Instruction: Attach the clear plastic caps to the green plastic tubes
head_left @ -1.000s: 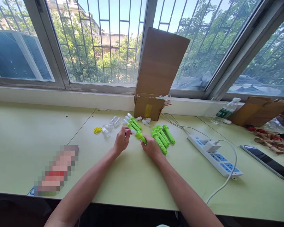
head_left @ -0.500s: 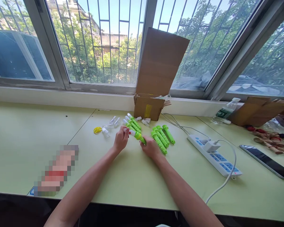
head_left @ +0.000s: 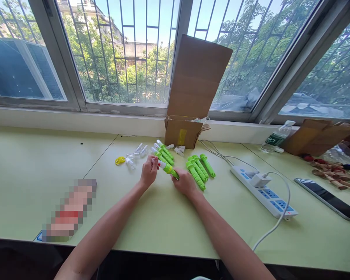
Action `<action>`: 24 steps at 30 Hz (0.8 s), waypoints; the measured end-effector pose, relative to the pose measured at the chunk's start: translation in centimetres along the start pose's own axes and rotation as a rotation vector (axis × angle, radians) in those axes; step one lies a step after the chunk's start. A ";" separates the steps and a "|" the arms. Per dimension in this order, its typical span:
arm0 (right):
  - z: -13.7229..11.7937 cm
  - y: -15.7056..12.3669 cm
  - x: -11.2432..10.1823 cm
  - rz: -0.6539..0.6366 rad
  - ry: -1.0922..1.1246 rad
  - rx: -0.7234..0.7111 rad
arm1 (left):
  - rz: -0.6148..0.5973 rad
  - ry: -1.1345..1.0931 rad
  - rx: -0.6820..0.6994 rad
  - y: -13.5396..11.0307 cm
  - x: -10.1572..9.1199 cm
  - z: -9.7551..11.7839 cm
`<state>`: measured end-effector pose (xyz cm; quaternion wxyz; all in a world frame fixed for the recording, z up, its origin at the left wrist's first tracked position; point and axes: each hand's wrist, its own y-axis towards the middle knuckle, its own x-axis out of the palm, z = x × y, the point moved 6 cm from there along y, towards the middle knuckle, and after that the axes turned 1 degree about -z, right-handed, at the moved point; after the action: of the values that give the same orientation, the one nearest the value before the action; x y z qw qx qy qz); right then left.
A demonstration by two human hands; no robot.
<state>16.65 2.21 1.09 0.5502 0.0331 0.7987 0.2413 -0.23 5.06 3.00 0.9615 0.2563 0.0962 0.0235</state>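
Between my hands is a green plastic tube [head_left: 171,171], held slantwise a little above the table. A yellow-green ringed band and a white piece with a red spot show at its upper left end. My left hand [head_left: 149,171] is closed around that white end, its fingertips pinching it. My right hand [head_left: 184,181] grips the lower green end. Behind them lie several green tubes with clear tips [head_left: 165,151]. To the right lie several green ribbed tubes [head_left: 197,175]. Clear plastic caps [head_left: 130,163] and a yellow coil [head_left: 119,160] lie to the left.
An open cardboard box [head_left: 179,132] stands against the window sill, with small white pieces [head_left: 180,151] before it. Rightward are a white power strip [head_left: 264,191] with cables, a phone [head_left: 328,198] and a water bottle [head_left: 278,137]. A pixelated item [head_left: 70,212] lies at left.
The green tube and its ringed band sit slightly closer to my left hand, and less of the white piece shows. Both hands have barely moved.
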 end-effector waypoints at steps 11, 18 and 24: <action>-0.1 0.0 -0.1 -0.017 -0.001 0.008 | -0.040 -0.056 -0.029 0.0 0.1 0.0; -0.1 0.0 0.1 -0.009 0.024 -0.002 | -0.164 -0.032 -0.020 -0.3 1.3 0.1; 0.1 0.0 0.0 0.050 0.099 -0.013 | -0.157 -0.031 -0.028 -0.1 1.1 -0.2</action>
<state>16.78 2.23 1.09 0.5039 0.0376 0.8223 0.2615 0.85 5.19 2.55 0.9652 0.2350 0.1010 -0.0546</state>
